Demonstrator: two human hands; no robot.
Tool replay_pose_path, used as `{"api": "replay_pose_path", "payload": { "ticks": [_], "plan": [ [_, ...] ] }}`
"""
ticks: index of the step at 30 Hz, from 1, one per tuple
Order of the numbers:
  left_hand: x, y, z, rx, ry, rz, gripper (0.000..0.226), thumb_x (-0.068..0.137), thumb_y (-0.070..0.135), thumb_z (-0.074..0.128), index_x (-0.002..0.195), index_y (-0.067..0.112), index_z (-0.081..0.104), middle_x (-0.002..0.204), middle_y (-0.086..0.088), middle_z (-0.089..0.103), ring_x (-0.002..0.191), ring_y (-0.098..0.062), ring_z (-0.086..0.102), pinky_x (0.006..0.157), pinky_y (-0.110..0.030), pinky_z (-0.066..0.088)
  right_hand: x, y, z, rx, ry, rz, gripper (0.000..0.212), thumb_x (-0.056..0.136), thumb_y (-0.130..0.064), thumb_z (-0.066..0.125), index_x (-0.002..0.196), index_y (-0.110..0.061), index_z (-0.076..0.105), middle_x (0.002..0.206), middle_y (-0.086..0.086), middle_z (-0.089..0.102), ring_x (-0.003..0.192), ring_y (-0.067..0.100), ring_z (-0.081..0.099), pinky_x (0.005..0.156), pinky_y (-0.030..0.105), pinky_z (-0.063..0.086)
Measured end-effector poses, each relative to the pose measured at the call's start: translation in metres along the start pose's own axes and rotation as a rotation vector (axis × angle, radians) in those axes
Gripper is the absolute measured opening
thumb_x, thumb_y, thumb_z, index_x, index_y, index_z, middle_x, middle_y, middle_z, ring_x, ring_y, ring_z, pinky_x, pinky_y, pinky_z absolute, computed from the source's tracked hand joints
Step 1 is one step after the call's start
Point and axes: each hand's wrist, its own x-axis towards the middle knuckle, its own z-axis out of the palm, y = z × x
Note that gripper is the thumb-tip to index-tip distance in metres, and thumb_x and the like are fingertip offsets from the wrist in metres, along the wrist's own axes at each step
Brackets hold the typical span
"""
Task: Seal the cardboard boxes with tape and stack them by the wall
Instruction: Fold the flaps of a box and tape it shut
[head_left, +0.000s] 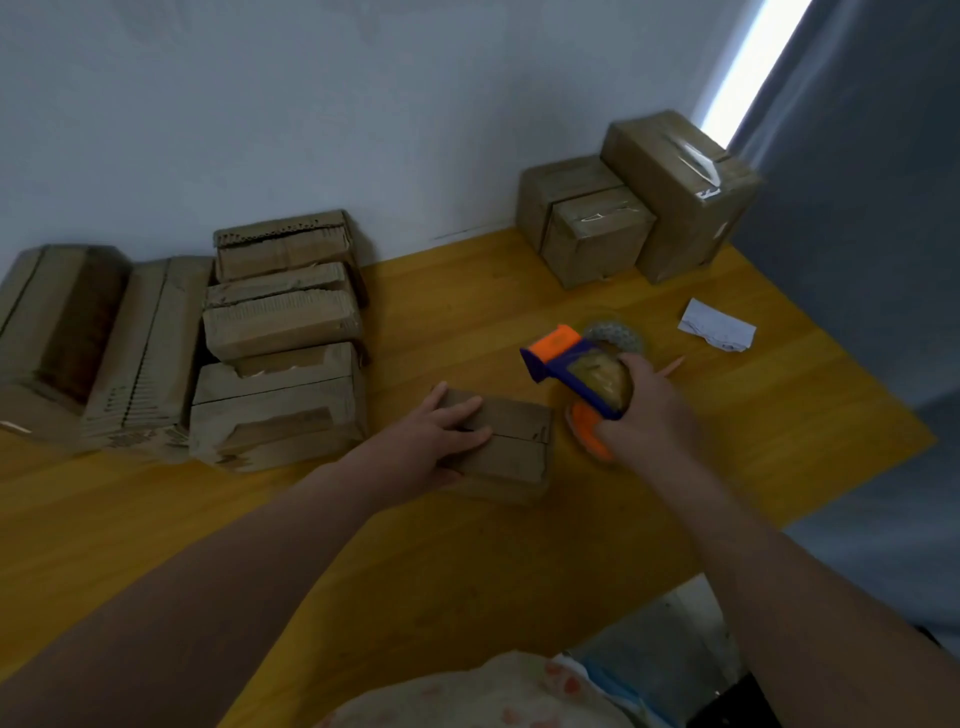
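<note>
On the yellow wooden tabletop (467, 545), the small brown cardboard box (514, 447) sits under your left hand (441, 436), fingers flat on top. It looks light and crushable: steady it beside the seam. Your right hand (644, 410) grips the blue-and-orange tape dispenser (571, 364) alongside.

1. We see the right hand (644, 410) smeared by motion. It covers the rear of the tape dispenser (566, 361), so we cannot make out the handle.
2. The left hand (441, 436) hides the left end of the small box (514, 447).
3. The picture's left edge cuts off the leftmost cardboard bundle (47, 332).
4. The paper scrap (717, 327) is too small for us to read.
</note>
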Motion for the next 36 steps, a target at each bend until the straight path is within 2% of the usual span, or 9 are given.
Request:
{"api": "replay_pose_path", "payload": {
  "ticks": [5, 11, 14, 17, 20, 22, 24, 29, 36],
  "plan": [
    [0.006, 0.001, -0.002, 0.024, -0.031, 0.078, 0.065, 0.093, 0.026, 0.06, 0.15, 0.029, 0.028, 0.16, 0.015, 0.005, 0.147, -0.021, -0.012, 0.115, -0.041, 0.025, -0.001, -0.032, -0.036, -0.012, 0.012, -0.342, 0.077, 0.071, -0.039, 0.082, 0.137, -0.028, 0.043, 0.119, 0.001, 0.055, 0.107, 0.019, 0.052, 0.08, 0.03, 0.045],
    [0.008, -0.002, 0.007, -0.095, 0.116, 0.133, 0.066, 0.088, 0.024, 0.067, 0.147, 0.024, 0.037, 0.158, 0.013, 0.02, 0.147, -0.019, -0.003, 0.117, -0.038, 0.022, -0.013, -0.05, -0.045, 0.078, -0.212, -0.367, 0.077, 0.07, -0.012, 0.078, 0.137, -0.032, 0.044, 0.104, -0.01, 0.048, 0.085, 0.005, 0.053, 0.058, 0.009, 0.038],
    [0.003, -0.003, 0.01, -0.228, 0.276, 0.246, 0.062, 0.085, 0.02, 0.069, 0.141, 0.027, 0.046, 0.152, 0.019, 0.027, 0.144, -0.013, 0.019, 0.11, -0.032, 0.034, -0.02, -0.052, -0.033, 0.058, -0.247, -0.431, 0.076, 0.071, -0.016, 0.078, 0.137, -0.031, 0.044, 0.103, -0.013, 0.047, 0.085, 0.005, 0.053, 0.06, 0.009, 0.041],
    [-0.005, 0.001, 0.008, -0.368, 0.374, 0.083, 0.034, 0.092, 0.018, 0.06, 0.126, 0.022, 0.062, 0.143, 0.01, 0.046, 0.133, -0.012, 0.039, 0.101, -0.034, 0.042, -0.023, -0.052, -0.032, 0.082, -0.22, -0.438, 0.075, 0.071, -0.019, 0.079, 0.137, -0.029, 0.045, 0.107, -0.01, 0.047, 0.094, 0.01, 0.052, 0.065, 0.016, 0.045],
    [-0.006, 0.01, -0.007, -0.9, 0.53, -0.316, 0.022, 0.099, 0.022, 0.049, 0.106, 0.014, 0.068, 0.116, -0.005, 0.065, 0.102, -0.016, 0.058, 0.082, -0.032, 0.045, -0.023, -0.047, -0.033, 0.096, -0.212, -0.423, 0.077, 0.071, -0.019, 0.079, 0.139, -0.027, 0.043, 0.111, -0.008, 0.047, 0.097, 0.012, 0.052, 0.066, 0.018, 0.045],
    [-0.007, 0.013, -0.022, -1.485, 0.434, -0.479, 0.041, 0.1, 0.041, 0.043, 0.099, 0.009, 0.068, 0.108, -0.012, 0.068, 0.092, -0.021, 0.062, 0.073, -0.032, 0.046, -0.025, -0.045, -0.031, 0.09, -0.217, -0.441, 0.077, 0.072, -0.018, 0.08, 0.139, -0.028, 0.043, 0.11, -0.008, 0.047, 0.096, 0.011, 0.052, 0.067, 0.018, 0.046],
    [-0.007, 0.01, -0.032, -1.722, 0.295, -0.498, 0.057, 0.096, 0.054, 0.041, 0.098, 0.005, 0.07, 0.097, -0.013, 0.07, 0.086, -0.023, 0.063, 0.069, -0.032, 0.046, -0.026, -0.045, -0.029, 0.074, -0.215, -0.469, 0.076, 0.071, -0.019, 0.08, 0.137, -0.029, 0.043, 0.11, -0.008, 0.049, 0.097, 0.012, 0.054, 0.07, 0.022, 0.05],
    [-0.006, 0.009, -0.039, -1.73, 0.279, -0.475, 0.018, 0.095, 0.026, 0.057, 0.088, 0.012, 0.065, 0.077, -0.006, 0.066, 0.068, -0.014, 0.06, 0.059, -0.025, 0.048, -0.027, -0.042, -0.027, 0.066, -0.202, -0.484, 0.077, 0.07, -0.022, 0.082, 0.137, -0.029, 0.044, 0.119, -0.004, 0.054, 0.102, 0.014, 0.055, 0.078, 0.03, 0.053],
    [-0.007, 0.009, -0.039, -1.68, 0.36, -0.482, 0.011, 0.093, 0.004, 0.054, 0.09, 0.008, 0.064, 0.067, -0.005, 0.063, 0.061, -0.013, 0.057, 0.056, -0.025, 0.049, -0.03, -0.047, -0.03, 0.016, -0.197, -0.504, 0.077, 0.072, -0.023, 0.08, 0.139, -0.03, 0.043, 0.119, -0.004, 0.053, 0.103, 0.015, 0.054, 0.082, 0.034, 0.053]
  ]
}}
